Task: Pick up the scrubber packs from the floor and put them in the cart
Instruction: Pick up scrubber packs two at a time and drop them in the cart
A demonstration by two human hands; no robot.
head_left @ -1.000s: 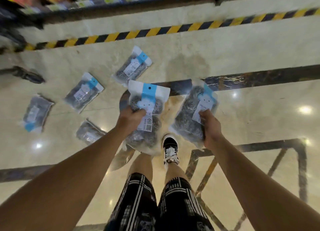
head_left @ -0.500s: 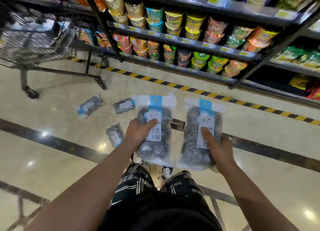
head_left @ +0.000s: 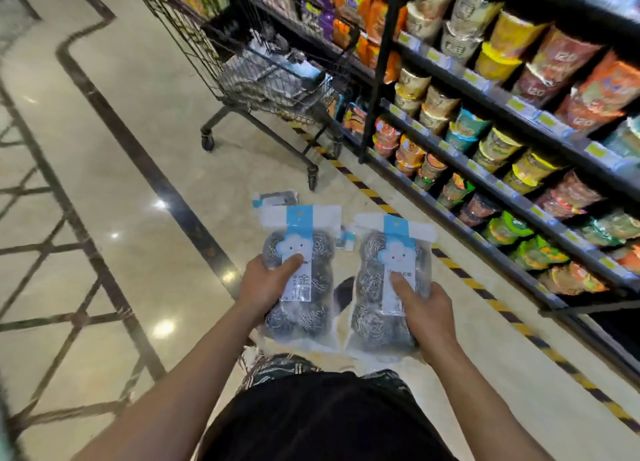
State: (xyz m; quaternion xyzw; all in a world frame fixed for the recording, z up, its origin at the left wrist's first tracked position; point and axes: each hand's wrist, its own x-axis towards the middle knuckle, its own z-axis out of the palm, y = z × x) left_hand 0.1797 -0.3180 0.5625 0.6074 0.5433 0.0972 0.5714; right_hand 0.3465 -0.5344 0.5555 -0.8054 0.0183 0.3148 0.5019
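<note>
A store shelf (head_left: 519, 142) of noodle cups runs up the right, its far end cut off by the frame; a black wire cart (head_left: 277, 76) stands ahead beside it, its contents blurred; one scrubber pack on the floor (head_left: 277, 197) peeks out, mostly hidden behind the held ones; the left hand (head_left: 266, 284) grips the left scrubber pack (head_left: 301, 273) from its side, thumb on the label; the right hand (head_left: 426, 308) grips the right scrubber pack (head_left: 388, 280) likewise.
</note>
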